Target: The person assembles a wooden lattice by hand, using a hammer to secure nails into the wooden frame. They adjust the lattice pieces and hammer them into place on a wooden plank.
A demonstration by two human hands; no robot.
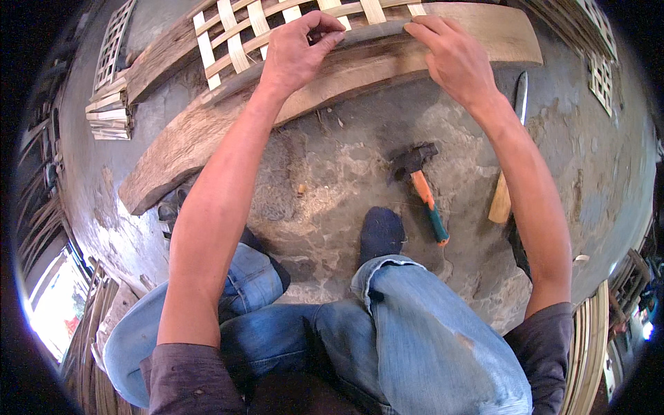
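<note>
A woven lattice (238,55) of pale, flat bamboo strips lies at the top of the view, across a long wooden beam (477,52). My left hand (297,52) is at the near edge of the lattice, thumb and forefinger pinched together. My right hand (453,59) is further right over the beam, its fingers bunched and pointing left. Between the two sets of fingertips runs a thin greyish strip (375,32) along the lattice edge. Both hands seem to pinch it, though the fingertips partly hide the grip.
A hammer (430,200) with an orange and green handle lies on the rough floor (325,166). Beside my right forearm is a wooden-handled knife (499,200). Bundled strips (109,116) sit at the far left; more lattice panels (600,83) stand at the right.
</note>
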